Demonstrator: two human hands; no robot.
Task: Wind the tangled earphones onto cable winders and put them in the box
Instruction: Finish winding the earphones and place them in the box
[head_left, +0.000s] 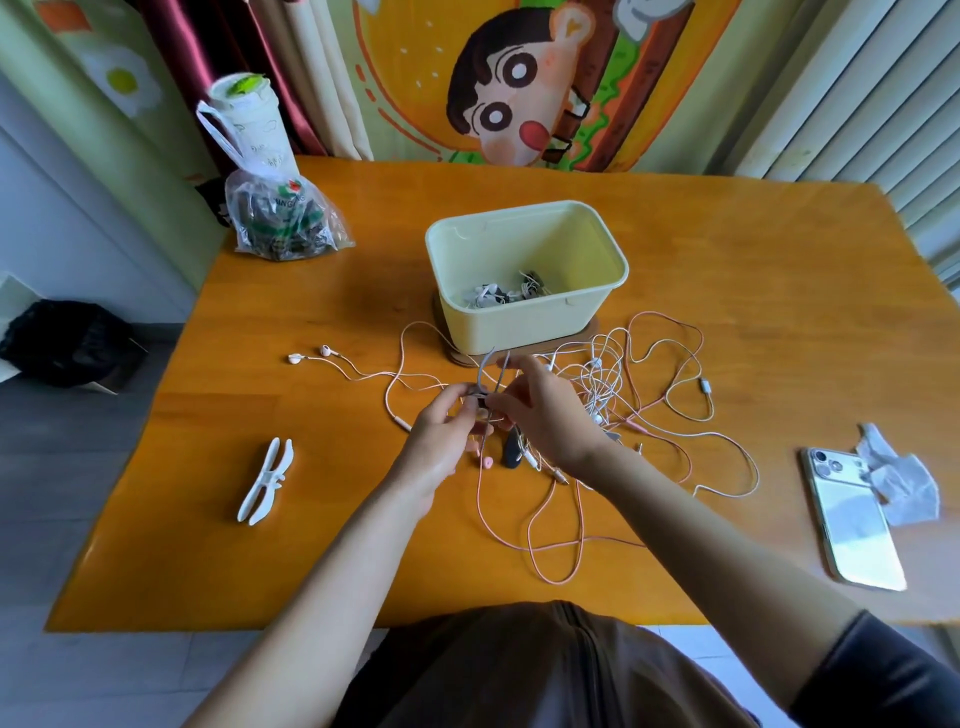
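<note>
Both hands meet just in front of the box (519, 332), at the centre of the frame. The left hand (441, 431) grips the body of a grey cable winder (482, 387). It is raised off the table (727, 249), probably so the cord can pass freely round it. The right hand (540, 410) has its fingertips curled in at the winder and seems to pinch the pink earphone cable (483, 499) against it, though the exact contact is too small to make out. That cable hangs from the hands and loops across the table toward the bottom of the frame.

The grey winder stands roughly upright in the picture. Its long axis runs from the hands toward the box, and its forked prongs point at the box wall.

A white cable winder (265, 480) lies flat at lower left, within easy reach of the left hand, with its long axis running up-frame and leaning slightly right. The tangle of earphones (613, 384) lies to the right of the hands. Several wound earphones (498, 296) already sit in the box.
</note>
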